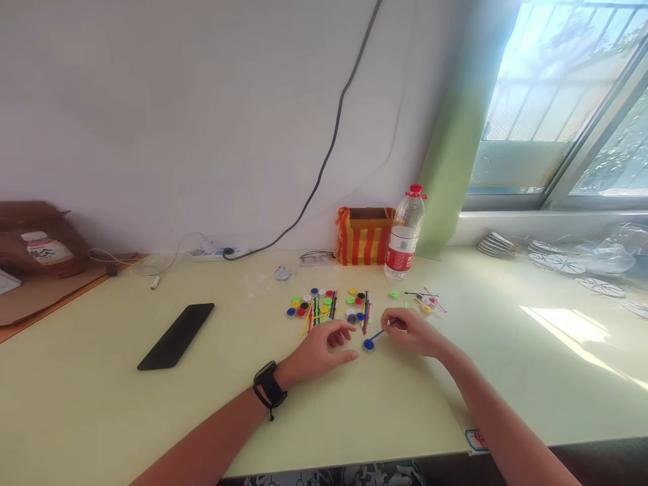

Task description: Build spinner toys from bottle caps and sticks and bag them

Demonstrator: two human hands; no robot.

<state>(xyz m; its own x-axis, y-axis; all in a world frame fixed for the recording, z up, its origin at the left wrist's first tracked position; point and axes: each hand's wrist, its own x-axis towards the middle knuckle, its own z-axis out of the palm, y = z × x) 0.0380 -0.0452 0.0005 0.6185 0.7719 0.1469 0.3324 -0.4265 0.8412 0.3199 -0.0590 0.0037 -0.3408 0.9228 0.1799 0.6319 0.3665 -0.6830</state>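
a pale wall rises behind a light yellow-green table, with a pale green curtain and a bright, barred window to the right. a long dark cable runs down the wall toward the table's back edge. there, a red-and-yellow striped bag stands upright beside a clear plastic bottle with a red cap. a flat black rectangular slab lies on the left part of the table.

near the middle, the right hand has its thumb and fingertips pinched together on a thin blue plastic stick. the stick slants down to a small round blue plastic disc on the table, between the two hands; whether the two are joined cannot be told. the left hand, a black watch on its wrist, holds nothing visible: its thumb is apart from its loosely curled fingers, just beside the disc. beyond the hands lie a left cluster of coloured discs and sticks, a smaller middle cluster and a loose right group.
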